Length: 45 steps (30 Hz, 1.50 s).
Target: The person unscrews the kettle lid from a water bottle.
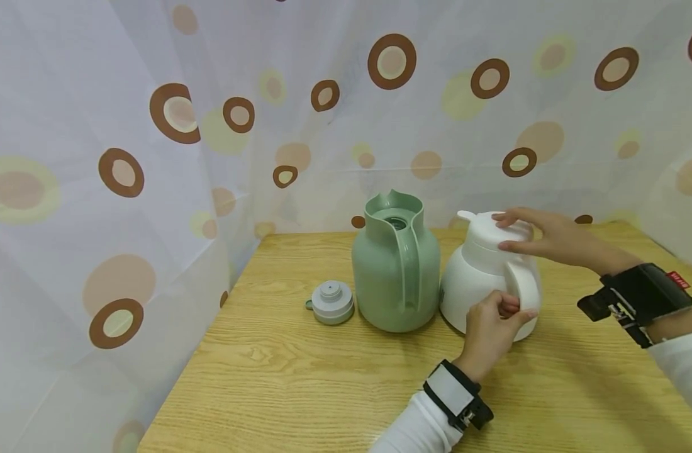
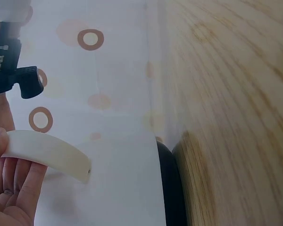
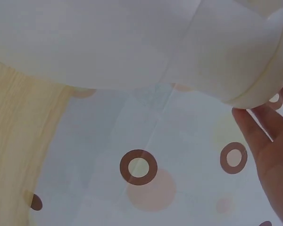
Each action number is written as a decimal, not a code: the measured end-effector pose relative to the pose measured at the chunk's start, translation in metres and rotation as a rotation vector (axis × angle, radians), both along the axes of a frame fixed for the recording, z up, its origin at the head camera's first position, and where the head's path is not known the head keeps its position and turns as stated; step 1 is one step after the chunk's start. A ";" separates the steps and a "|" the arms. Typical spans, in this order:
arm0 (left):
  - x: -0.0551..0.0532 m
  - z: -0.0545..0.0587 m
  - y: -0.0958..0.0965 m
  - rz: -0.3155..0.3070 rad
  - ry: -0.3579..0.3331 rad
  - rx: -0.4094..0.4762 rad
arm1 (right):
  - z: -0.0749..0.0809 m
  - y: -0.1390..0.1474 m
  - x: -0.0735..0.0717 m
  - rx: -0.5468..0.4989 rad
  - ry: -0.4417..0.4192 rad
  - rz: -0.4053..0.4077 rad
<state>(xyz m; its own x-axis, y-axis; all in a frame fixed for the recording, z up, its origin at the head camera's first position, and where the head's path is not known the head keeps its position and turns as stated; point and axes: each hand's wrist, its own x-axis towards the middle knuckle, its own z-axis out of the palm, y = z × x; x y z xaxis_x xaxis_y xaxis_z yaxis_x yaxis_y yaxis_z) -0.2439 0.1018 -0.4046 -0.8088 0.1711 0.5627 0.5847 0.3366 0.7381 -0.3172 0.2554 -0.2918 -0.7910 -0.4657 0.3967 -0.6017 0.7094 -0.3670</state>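
Note:
A white thermos jug [image 1: 465, 283] stands upright on the right part of the table. My left hand [image 1: 487, 330] grips its handle [image 1: 524, 283] low down, fingers curled through the loop and thumb on the outside; the left wrist view shows this handle [image 2: 47, 148] in the fingers too. Up on the jug's lid [image 1: 484, 231], my right hand [image 1: 558, 238] holds the rim with thumb and fingers spread around it. In the right wrist view the fingertips [image 3: 240, 115] touch the lid's edge; the thumb is hidden there.
Left of the white jug and close to it stands a green thermos jug [image 1: 374, 277], its top uncovered and the inner mouth visible. A grey-green round stopper [image 1: 331, 303] lies beside it. A spotted curtain [image 1: 323, 138] hangs behind the wooden table [image 1: 278, 371].

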 end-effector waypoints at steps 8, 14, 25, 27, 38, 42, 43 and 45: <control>0.001 0.001 0.001 -0.002 -0.003 0.011 | 0.007 -0.002 0.003 0.061 0.040 0.017; 0.001 0.002 0.000 0.009 -0.021 0.011 | 0.012 -0.018 0.012 0.173 0.119 -0.071; 0.001 0.002 0.000 0.011 -0.024 0.022 | 0.006 -0.023 0.014 0.186 0.188 -0.106; 0.001 0.002 0.000 0.011 -0.019 0.020 | 0.005 -0.020 0.013 0.187 0.173 -0.090; 0.002 0.003 0.001 0.012 -0.023 0.014 | 0.003 -0.007 0.004 0.099 0.126 0.017; 0.002 0.004 0.001 0.016 -0.033 0.016 | 0.003 -0.007 0.003 0.089 0.102 0.023; 0.002 0.003 0.001 0.016 -0.033 0.016 | 0.003 -0.008 0.002 0.092 0.111 0.027; 0.003 0.003 0.001 0.011 -0.036 0.019 | 0.004 -0.011 0.003 0.125 0.149 0.015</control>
<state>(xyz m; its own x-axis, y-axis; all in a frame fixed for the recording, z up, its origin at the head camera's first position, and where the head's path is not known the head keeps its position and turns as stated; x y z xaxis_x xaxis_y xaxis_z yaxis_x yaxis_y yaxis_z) -0.2413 0.1027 -0.4019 -0.8301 0.1514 0.5366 0.5543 0.3286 0.7647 -0.3139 0.2440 -0.2877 -0.7205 -0.5303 0.4469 -0.6538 0.7344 -0.1825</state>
